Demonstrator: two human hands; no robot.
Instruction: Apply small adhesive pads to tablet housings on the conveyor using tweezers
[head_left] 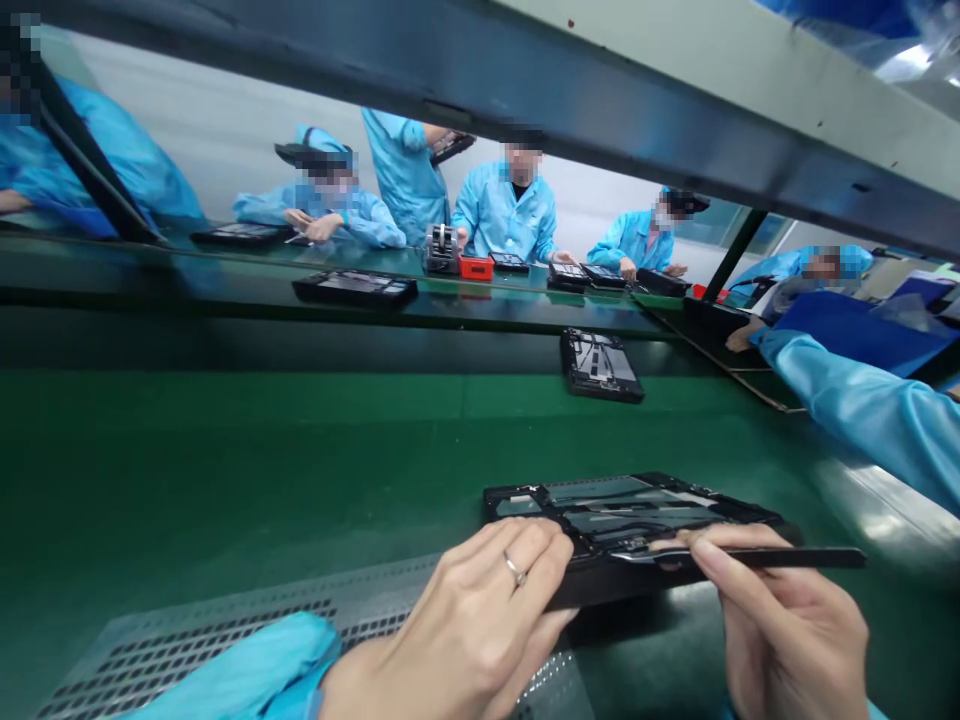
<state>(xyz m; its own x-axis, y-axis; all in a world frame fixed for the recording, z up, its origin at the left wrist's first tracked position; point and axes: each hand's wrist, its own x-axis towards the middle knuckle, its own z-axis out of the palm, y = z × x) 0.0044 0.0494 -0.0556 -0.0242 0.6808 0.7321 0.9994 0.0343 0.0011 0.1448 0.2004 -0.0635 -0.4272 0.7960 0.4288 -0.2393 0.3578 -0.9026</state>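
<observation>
My left hand [495, 600], with a ring on one finger, is closed on the near left edge of an opened black tablet-like device [622, 505]. Grey panels, black cables and small circuit parts show inside it. The device is tilted, its near edge raised off the green bench. Between the thumb and fingers of my right hand [787, 600] is a slim black tool, apparently tweezers [810, 558]. Its pale tip reaches the device's near edge, close to small parts there. My right fingers are also close to that edge; whether they touch it, I cannot tell.
Below my left hand lies a clear sheet with rows of dark pieces [217, 630]. A similar device [601, 365] rests farther back, with another [354, 286] beyond. A co-worker's sleeve [862, 400] reaches in from the right. A metal beam [480, 90] crosses overhead; several people sit opposite.
</observation>
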